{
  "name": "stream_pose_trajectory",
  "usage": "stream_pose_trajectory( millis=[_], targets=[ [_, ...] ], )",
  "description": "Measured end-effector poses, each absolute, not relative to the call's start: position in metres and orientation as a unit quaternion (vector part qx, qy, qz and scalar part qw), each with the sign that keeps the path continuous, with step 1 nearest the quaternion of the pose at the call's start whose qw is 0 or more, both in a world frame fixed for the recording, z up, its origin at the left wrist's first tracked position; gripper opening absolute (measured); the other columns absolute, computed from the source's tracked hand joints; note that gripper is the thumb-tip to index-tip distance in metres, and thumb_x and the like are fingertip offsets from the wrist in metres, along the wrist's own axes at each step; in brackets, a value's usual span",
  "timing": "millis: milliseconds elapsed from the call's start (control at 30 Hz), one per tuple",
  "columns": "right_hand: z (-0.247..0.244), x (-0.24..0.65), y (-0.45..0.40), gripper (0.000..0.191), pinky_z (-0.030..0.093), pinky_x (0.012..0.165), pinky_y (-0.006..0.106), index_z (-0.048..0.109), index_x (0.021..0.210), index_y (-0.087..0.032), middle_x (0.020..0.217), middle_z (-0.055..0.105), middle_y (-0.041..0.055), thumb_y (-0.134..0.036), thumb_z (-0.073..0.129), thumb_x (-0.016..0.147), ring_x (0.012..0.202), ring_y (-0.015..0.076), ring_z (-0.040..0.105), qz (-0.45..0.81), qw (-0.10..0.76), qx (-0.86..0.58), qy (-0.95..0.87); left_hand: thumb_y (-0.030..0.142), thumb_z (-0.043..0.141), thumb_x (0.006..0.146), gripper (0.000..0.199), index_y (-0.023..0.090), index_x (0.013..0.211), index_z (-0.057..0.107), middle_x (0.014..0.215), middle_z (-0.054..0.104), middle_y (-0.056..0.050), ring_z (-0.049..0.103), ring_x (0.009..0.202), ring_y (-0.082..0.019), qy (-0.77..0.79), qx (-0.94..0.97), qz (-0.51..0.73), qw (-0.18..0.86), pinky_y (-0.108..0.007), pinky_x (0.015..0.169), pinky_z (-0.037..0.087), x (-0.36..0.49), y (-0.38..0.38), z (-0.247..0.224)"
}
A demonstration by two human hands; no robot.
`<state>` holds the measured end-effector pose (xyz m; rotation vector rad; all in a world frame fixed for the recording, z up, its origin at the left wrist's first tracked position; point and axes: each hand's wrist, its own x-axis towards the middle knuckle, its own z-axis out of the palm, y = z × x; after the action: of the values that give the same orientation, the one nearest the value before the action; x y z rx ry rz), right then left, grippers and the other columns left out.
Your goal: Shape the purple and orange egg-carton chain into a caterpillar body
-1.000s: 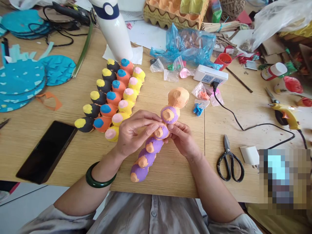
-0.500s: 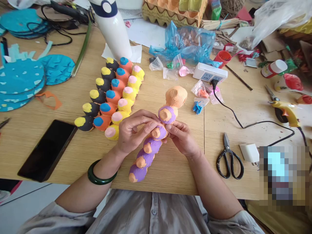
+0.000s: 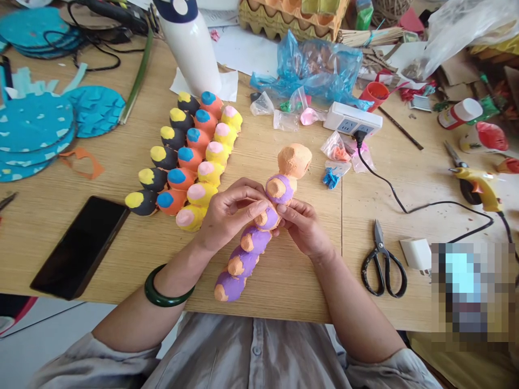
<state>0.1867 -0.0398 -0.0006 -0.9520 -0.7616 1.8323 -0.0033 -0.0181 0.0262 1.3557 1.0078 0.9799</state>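
Observation:
A purple and orange bumpy strip point(image 3: 254, 239) lies slantwise between my hands, its all-orange bump at the far end. My right hand point(image 3: 304, 224) grips its right edge near the upper middle, thumb on top. My left hand point(image 3: 231, 213) rests over its left side, with thumb and fingertips closed together at a purple bump; whether they pinch a bit of clay is too small to tell. Left of the strip lie three similar strips: a black one with yellow tops point(image 3: 165, 158), an orange one with blue tops point(image 3: 189, 156) and a yellow one with pink tops point(image 3: 211, 168).
A black phone point(image 3: 80, 247) lies at the left, black-handled scissors point(image 3: 383, 259) at the right. Behind stand a white bottle point(image 3: 192, 54), a blue plastic bag point(image 3: 312, 70) and a white power strip point(image 3: 352, 120) with a cable running right. A yellow glue gun point(image 3: 478, 186) lies far right.
The camera view has shifted slightly. My left thumb and fingertips have moved a little over the purple bump; my right hand keeps its grip.

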Motion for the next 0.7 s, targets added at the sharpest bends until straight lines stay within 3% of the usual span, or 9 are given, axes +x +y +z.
stream_pose_trajectory(
  millis=[133, 300, 433, 700],
  targets=[
    [-0.0025, 0.1865, -0.0388, 0.040, 0.055, 0.057, 0.026, 0.076, 0.077, -0.021, 0.068, 0.069, -0.0018, -0.057, 0.094, 0.076, 0.058, 0.0116, 0.059, 0.741, 0.444, -0.393, -0.315, 0.046, 0.078, 0.092, 0.016, 0.034, 0.081, 0.079, 0.108, 0.077, -0.005, 0.073, 0.111, -0.037, 0.447, 0.554, 0.382, 0.589, -0.061, 0.099, 0.058, -0.0031, -0.0156, 0.0290],
    [-0.0028, 0.1858, -0.0393, 0.040, 0.056, 0.057, 0.025, 0.075, 0.076, -0.021, 0.068, 0.069, -0.0022, -0.057, 0.093, 0.077, 0.057, 0.0109, 0.059, 0.739, 0.446, -0.385, -0.325, 0.049, 0.081, 0.085, 0.017, 0.034, 0.079, 0.077, 0.103, 0.080, -0.005, 0.076, 0.097, -0.037, 0.452, 0.513, 0.348, 0.642, -0.060, 0.090, 0.061, -0.0054, -0.0128, 0.0285],
    [-0.0025, 0.1856, -0.0401, 0.040, 0.056, 0.058, 0.026, 0.075, 0.077, -0.022, 0.068, 0.067, -0.0025, -0.058, 0.093, 0.078, 0.057, 0.0112, 0.059, 0.734, 0.443, -0.390, -0.335, 0.051, 0.075, 0.087, 0.019, 0.035, 0.077, 0.077, 0.099, 0.080, -0.005, 0.074, 0.106, -0.038, 0.456, 0.513, 0.344, 0.641, -0.062, 0.099, 0.061, -0.0064, -0.0113, 0.0244],
    [-0.0035, 0.1859, -0.0386, 0.041, 0.057, 0.058, 0.027, 0.076, 0.078, -0.022, 0.067, 0.066, -0.0028, -0.059, 0.093, 0.077, 0.056, 0.0112, 0.057, 0.730, 0.444, -0.395, -0.336, 0.053, 0.080, 0.088, 0.020, 0.034, 0.081, 0.079, 0.090, 0.078, -0.004, 0.076, 0.093, -0.032, 0.454, 0.493, 0.355, 0.652, -0.056, 0.092, 0.065, -0.0031, -0.0140, 0.0233]
  ],
)
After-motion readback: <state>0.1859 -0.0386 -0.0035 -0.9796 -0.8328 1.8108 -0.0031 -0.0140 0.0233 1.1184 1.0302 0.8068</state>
